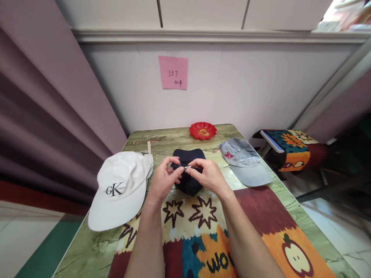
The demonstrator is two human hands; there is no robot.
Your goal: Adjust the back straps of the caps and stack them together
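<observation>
A dark navy cap point(189, 185) lies at the middle of the table, partly under both hands. My left hand point(169, 175) pinches the cap's strap on the left, thumb and fingers together. From the right, my right hand point(204, 173) pinches the same strap beside a small silvery metal piece point(188, 167) between the fingertips. To the left sits a white cap point(121, 189) with a black CK print, its brim toward the front. A grey cap point(245, 162) with red and white lettering rests on the right.
A red scalloped dish point(203, 131) stands at the table's back edge. A colourful patterned mat point(203, 239) covers the front of the wooden-look table point(145, 136). Beyond is a wall with a pink note point(174, 72); a stool point(301, 148) stands at the right.
</observation>
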